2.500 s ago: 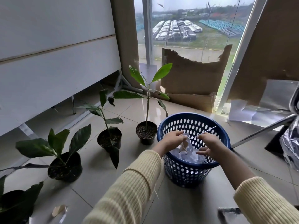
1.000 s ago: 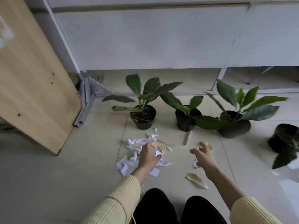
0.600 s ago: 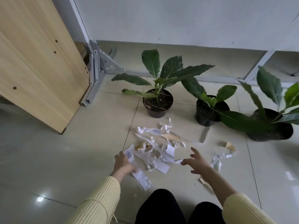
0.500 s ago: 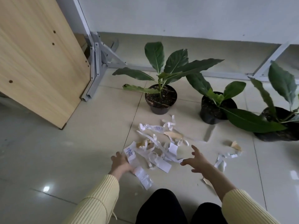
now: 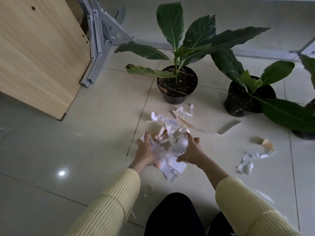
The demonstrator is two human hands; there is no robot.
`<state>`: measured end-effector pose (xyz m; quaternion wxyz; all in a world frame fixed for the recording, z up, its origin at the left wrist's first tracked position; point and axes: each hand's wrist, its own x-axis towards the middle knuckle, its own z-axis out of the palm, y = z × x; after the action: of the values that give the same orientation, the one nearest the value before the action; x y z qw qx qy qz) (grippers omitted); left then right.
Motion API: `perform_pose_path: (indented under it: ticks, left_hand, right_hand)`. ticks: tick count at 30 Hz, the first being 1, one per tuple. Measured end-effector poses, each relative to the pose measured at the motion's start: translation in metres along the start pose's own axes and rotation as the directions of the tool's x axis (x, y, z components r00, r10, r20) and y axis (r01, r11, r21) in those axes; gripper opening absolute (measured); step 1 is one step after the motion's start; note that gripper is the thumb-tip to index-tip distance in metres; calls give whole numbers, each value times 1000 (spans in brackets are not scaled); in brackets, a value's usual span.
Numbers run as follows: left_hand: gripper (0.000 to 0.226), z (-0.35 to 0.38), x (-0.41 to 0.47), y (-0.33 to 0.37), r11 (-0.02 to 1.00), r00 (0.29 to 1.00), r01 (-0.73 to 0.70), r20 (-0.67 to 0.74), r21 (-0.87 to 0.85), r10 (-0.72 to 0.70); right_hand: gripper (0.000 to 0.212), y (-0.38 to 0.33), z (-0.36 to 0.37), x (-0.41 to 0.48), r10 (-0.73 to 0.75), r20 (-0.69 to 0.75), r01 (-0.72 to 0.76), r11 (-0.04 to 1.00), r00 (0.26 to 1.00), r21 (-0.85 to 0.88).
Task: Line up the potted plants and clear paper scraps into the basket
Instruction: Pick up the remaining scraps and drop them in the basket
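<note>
Curly white paper scraps (image 5: 171,147) cupped between left hand (image 5: 146,151), right hand (image 5: 192,150).

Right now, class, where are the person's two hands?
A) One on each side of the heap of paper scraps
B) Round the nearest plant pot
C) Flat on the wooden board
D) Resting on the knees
A: the left hand and the right hand cup the heap of paper scraps between them on the floor tiles, short of the nearest pot.
</note>
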<state>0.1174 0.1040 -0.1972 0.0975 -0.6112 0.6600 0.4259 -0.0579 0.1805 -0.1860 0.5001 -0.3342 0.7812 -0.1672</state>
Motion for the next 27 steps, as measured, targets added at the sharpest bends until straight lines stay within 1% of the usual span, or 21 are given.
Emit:
perform_pose_path:
  ticks: [4, 7, 8, 9, 11, 12, 13, 14, 15, 16, 17, 18, 19, 20, 21, 22, 23, 24, 25, 27]
  left_hand:
    - [136, 5, 9, 12, 993, 995, -102, 11, 58, 102]
    - [139, 4, 17, 18, 986, 987, -153, 64, 63, 149]
    - [134, 5, 18, 20, 984, 984, -168, 78, 60, 163]
    - [120, 6, 20, 21, 981, 980, -189, 75, 38, 186]
    - [72, 10, 22, 24, 957, 956, -288, 69, 20, 286]
    - [60, 12, 23, 24, 944, 946, -324, 55, 68, 321]
    - [54, 14, 24, 23, 935, 938, -346, 28, 80, 345]
    - [52, 16, 25, 22, 943, 946, -323, 15, 78, 323]
    - [55, 18, 26, 19, 946, 947, -320, 7, 41, 320]
    - [58, 18, 26, 19, 952, 951, -305, 36, -25, 306]
    - [51, 19, 24, 20, 951, 951, -308, 2, -25, 308]
    - [36, 19, 23, 21, 953, 953, -303, -21, -20, 302]
    - [20, 16, 17, 23, 942, 942, -335, -45, -20, 334]
    - [18, 17, 14, 24, 940, 937, -342, -81, -17, 340]
    - [23, 17, 12, 25, 929, 927, -367, -106, -40, 361]
    - [26, 19, 11, 24, 926, 926, -373, -91, -62, 367]
    - [27, 20, 9, 23, 925, 925, -378, -69, -36, 375]
    - [29, 21, 6, 22, 935, 934, -353, -67, -18, 351]
    - [33, 21, 4, 21, 932, 929, -362, -75, 13, 362]
    - [31, 23, 1, 18, 936, 934, -353, -67, -4, 352]
  right_hand:
    - [124, -13, 16, 9, -57, 44, 62, 992, 997, -106]
    - [128, -18, 24, 15, -80, 49, 87, 986, 996, -143]
    - [127, -19, 26, 16, -89, 51, 97, 982, 995, -164]
    - [124, -19, 28, 16, -102, 52, 110, 975, 993, -194]
    - [109, -20, 32, 17, -120, 48, 128, 963, 992, -238]
    - [102, -20, 35, 16, -122, 46, 129, 958, 992, -256]
    - [96, -19, 37, 16, -123, 42, 130, 952, 992, -279]
    - [91, -18, 39, 16, -129, 33, 133, 944, 991, -301]
    - [85, -17, 41, 16, -144, 18, 142, 937, 989, -320]
    - [79, -15, 43, 16, -164, -1, 154, 930, 986, -333]
    - [73, -14, 45, 16, -187, -25, 168, 924, 982, -343]
    - [67, -13, 46, 15, -205, -44, 177, 920, 978, -350]
    - [62, -12, 48, 15, -210, -58, 178, 922, 976, -345]
    - [60, -10, 50, 15, -204, -71, 172, 931, 976, -321]
    - [58, -9, 51, 15, -193, -86, 163, 948, 977, -274]
    - [55, -7, 53, 14, -177, -106, 150, 964, 979, -217]
    - [50, -5, 54, 14, -159, -121, 136, 975, 980, -177]
    - [45, -4, 54, 14, -136, -126, 114, 979, 983, -167]
    - [40, -2, 54, 14, -111, -123, 90, 982, 986, -165]
    - [27, -2, 51, 12, -46, -119, 31, 992, 992, -122]
